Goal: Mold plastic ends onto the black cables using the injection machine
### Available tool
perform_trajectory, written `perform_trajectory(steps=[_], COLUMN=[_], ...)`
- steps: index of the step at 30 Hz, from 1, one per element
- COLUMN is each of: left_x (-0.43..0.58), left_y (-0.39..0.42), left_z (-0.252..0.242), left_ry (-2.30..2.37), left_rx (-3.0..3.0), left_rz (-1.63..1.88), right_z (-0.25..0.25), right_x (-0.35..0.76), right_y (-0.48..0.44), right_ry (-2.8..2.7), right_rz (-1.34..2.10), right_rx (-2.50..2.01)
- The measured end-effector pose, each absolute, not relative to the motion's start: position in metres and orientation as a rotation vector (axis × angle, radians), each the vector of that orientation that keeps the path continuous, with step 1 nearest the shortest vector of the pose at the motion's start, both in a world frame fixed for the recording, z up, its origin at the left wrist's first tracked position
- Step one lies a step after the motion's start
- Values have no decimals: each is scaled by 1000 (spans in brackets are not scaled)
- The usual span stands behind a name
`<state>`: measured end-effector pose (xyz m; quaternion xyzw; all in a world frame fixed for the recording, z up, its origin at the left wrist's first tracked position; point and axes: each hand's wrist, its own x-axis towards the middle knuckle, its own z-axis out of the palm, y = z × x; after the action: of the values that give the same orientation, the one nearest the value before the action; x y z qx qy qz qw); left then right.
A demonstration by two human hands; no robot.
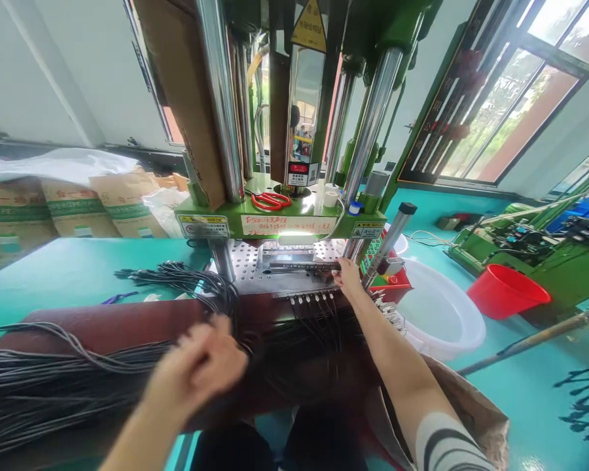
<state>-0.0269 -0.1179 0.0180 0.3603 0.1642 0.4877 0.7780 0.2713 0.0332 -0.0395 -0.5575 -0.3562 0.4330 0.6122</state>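
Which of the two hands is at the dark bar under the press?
The right hand, up at the right end of the dark bar. The left hand is blurred, lower in view, apart from it.

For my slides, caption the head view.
Right hand holding a dark bar in a green press; left hand blurred near black cables.
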Motion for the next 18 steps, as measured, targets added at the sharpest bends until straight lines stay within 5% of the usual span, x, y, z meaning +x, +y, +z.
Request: perform_trajectory(steps=[5, 12, 18], left_x=[-114, -138, -137], left_y=[-28, 46, 37], left_z=[53, -26, -48], left_ry=[711, 1205, 1256], left_rx=[437, 346, 596], left_rz=[1832, 1581, 1423], right_z=[-43, -33, -36], right_x=[287, 314, 319], right_y=[23, 19, 27], right_ry=[-992, -1450, -1771], right_rz=[1019, 1023, 691], right_rx=[-1419, -1657, -1886])
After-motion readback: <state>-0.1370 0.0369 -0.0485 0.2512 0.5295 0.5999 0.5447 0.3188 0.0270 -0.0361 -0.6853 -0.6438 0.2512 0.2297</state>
